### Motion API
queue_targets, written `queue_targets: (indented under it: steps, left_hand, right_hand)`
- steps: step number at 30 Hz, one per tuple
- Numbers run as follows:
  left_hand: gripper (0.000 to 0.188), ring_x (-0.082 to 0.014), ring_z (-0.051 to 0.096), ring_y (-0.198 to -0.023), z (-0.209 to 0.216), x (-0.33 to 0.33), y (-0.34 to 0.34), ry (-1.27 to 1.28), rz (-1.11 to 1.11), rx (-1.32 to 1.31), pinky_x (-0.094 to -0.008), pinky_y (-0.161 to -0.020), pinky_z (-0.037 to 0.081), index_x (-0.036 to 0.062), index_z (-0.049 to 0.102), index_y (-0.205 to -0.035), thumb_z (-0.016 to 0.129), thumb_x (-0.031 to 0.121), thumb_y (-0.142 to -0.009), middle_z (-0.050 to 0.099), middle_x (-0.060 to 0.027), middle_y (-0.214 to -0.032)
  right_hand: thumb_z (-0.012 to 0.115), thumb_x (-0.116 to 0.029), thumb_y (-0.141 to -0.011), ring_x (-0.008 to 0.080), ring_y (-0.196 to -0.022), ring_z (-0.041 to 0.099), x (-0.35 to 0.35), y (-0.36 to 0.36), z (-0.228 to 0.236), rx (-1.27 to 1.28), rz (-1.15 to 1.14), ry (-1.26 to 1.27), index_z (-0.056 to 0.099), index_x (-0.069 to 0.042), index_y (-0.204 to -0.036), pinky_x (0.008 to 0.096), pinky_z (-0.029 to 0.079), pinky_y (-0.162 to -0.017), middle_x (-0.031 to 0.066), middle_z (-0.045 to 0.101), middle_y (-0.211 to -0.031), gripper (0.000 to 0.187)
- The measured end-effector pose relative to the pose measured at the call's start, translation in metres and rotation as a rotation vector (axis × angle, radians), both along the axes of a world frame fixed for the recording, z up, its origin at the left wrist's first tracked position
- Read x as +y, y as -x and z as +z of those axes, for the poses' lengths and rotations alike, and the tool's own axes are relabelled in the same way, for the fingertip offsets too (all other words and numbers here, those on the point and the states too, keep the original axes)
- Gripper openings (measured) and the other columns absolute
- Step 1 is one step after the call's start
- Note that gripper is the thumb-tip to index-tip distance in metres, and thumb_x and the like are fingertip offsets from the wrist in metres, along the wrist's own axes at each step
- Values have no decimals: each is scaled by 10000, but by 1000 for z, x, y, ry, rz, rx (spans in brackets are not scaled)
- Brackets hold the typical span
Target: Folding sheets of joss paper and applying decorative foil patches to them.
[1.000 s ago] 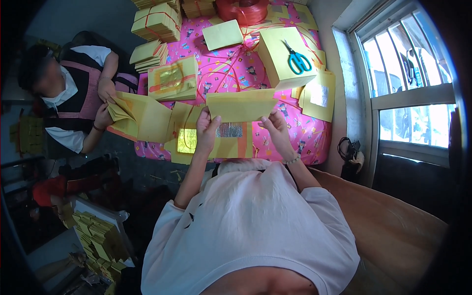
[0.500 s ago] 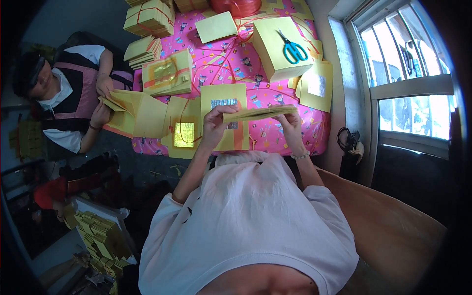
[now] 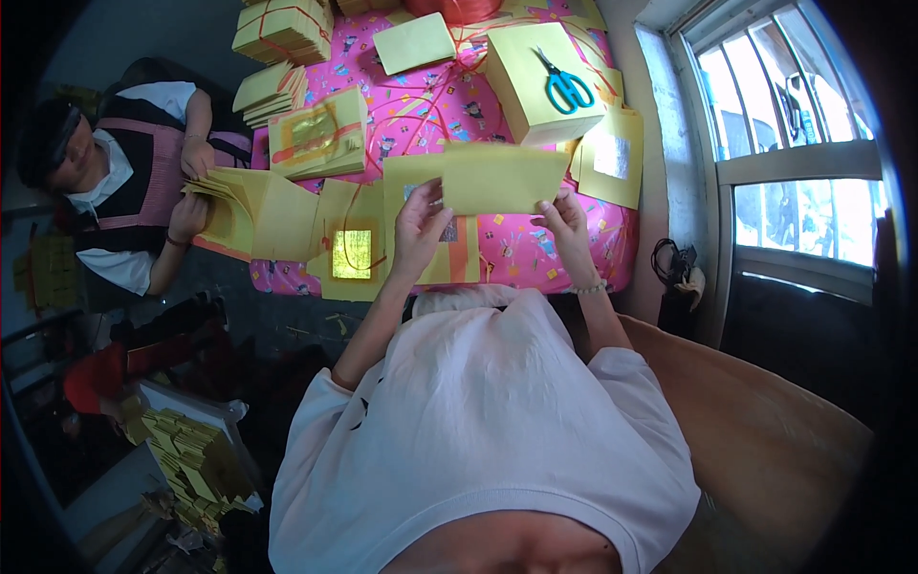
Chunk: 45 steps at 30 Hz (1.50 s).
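Observation:
Between my hands is a stack of yellow paper (image 3: 505, 182), its broad face tilted toward me. My left hand (image 3: 419, 228) pinches the lower left corner, and my right hand (image 3: 564, 224) grips the lower right corner between thumb and fingers. Underneath, on the table, lies a yellow sheet (image 3: 462, 263) with a silver foil patch and an orange stripe, partly covered by my left hand and the stack. To its left is another yellow sheet with a gold foil square (image 3: 352, 253).
A pink patterned cloth (image 3: 411, 105) covers the table. Scissors with teal handles (image 3: 568, 92) rest on a tall yellow paper block (image 3: 521, 72). Red string (image 3: 435, 100) trails among the stacks. At the left, a co-worker (image 3: 143, 182) handles folded yellow sheets (image 3: 234, 206).
The stack in my hands has turned from edge-on to showing its broad face, and risen slightly away from me. The co-worker's hands have shifted a little along their sheets.

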<state>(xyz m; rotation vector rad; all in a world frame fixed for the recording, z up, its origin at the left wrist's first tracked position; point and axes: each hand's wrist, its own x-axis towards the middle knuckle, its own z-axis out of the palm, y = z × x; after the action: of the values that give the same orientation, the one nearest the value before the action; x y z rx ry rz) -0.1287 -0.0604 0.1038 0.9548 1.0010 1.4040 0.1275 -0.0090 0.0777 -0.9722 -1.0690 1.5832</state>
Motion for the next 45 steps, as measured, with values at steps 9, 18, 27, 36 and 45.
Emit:
queue_targets:
  steps: [9, 18, 27, 36, 45]
  left_hand:
    - [309, -126, 625, -951, -39, -31, 49, 281, 250, 194, -240, -826, 522, 2, 547, -1246, 557, 39, -940, 632, -91, -1122]
    - [271, -228, 620, -943, -24, -52, 60, 20, -19, 906, -337, -823, 509, 80, 643, -1077, 697, 96, -812, 642, -74, -986]
    - [537, -277, 499, -1036, -19, -74, 48, -95, -318, 1306, -420, -899, 413, 123, 579, -1039, 851, 293, -609, 500, -72, -1072]
    - [517, -289, 477, -1052, -31, -75, 46, -138, -282, 1366, -414, -890, 395, 116, 555, -1041, 832, 255, -627, 486, -79, -1081]
    - [452, -274, 508, -1005, -27, -67, 49, -174, -285, 1302, -399, -863, 436, 112, 589, -971, 832, 224, -607, 519, -63, -1023]
  right_hand:
    - [646, -180, -929, 103, -742, 655, -7, -103, -108, -306, 43, 467, 565, -112, -1014, 250, 544, -629, 15, 666, -892, 136]
    - [655, -95, -857, 308, -694, 653, -25, -70, -118, -1480, 24, -220, 564, -32, -971, 396, 542, -617, 123, 632, -848, 158]
    - [752, -193, -768, 312, -873, 618, -21, 11, -2, -1003, 392, -328, 545, -58, -1103, 412, 535, -712, 130, 542, -1032, 417]
    - [837, -297, -644, 260, -1049, 540, -53, 62, 12, -1084, 625, -665, 535, -102, -1090, 394, 481, -850, 70, 499, -1053, 572]
    - [789, -237, -685, 248, -976, 564, -55, 62, 11, -1183, 644, -773, 590, -103, -1011, 384, 490, -816, 58, 530, -1007, 405]
